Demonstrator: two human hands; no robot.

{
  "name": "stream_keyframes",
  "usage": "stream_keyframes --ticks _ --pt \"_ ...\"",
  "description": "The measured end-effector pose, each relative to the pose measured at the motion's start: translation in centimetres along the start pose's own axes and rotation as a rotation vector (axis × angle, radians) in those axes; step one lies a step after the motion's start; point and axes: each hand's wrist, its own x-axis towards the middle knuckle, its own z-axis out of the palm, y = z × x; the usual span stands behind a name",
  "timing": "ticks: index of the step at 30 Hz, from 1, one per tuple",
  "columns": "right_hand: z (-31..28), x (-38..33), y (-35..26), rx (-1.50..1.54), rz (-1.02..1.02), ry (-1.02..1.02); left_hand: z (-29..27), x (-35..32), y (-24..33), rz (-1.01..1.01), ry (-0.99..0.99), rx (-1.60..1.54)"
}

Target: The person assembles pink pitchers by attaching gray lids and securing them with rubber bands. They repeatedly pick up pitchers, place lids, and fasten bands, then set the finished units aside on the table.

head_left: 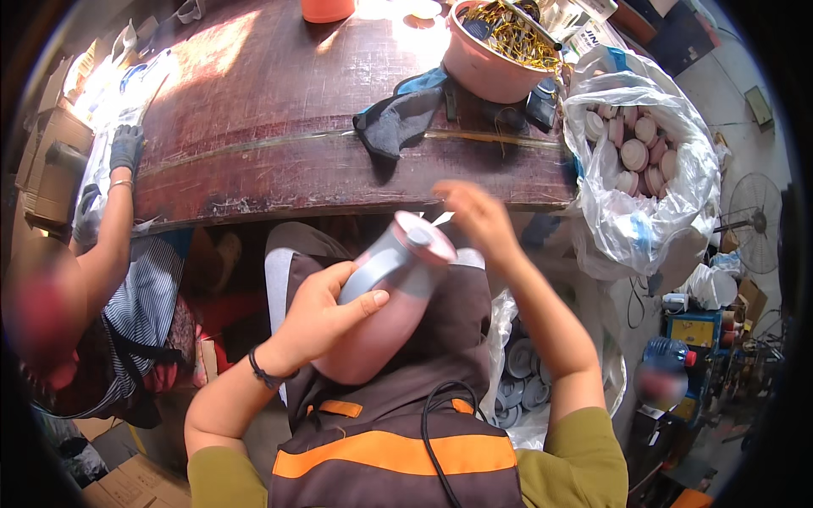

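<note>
Fingers point(360, 303) of the left hand point(326, 309) clamped a pink plastic jug with a grey handle point(398, 292) over the lap, while the right hand point(478, 216), blurred, fingers loosely together, hovered just above its round pink lid point(423, 235). Beyond, a clear bag of pink caps point(635, 144) looked mostly full; much seemingly remained.

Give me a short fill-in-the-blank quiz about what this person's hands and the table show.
1. The left hand grips a pink ____ with a grey handle.
2. The right hand is at the jug's ____.
3. The clear bag on the right holds pink ____.
4. The pink tub on the table is full of ____ wires.

Missing words: jug; lid; lids; yellow
</note>
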Motion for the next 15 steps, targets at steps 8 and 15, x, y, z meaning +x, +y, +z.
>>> stream_keyframes --ticks 8,15 --pt "-15.3 11.8 8.3 -1.457 -0.509 0.546 1.3 -0.2 -2.2 -0.040 0.012 -0.402" --pt "-16.6 8.8 6.7 -1.558 -0.498 0.645 0.6 1.5 -3.6 -0.097 -0.063 -0.679"
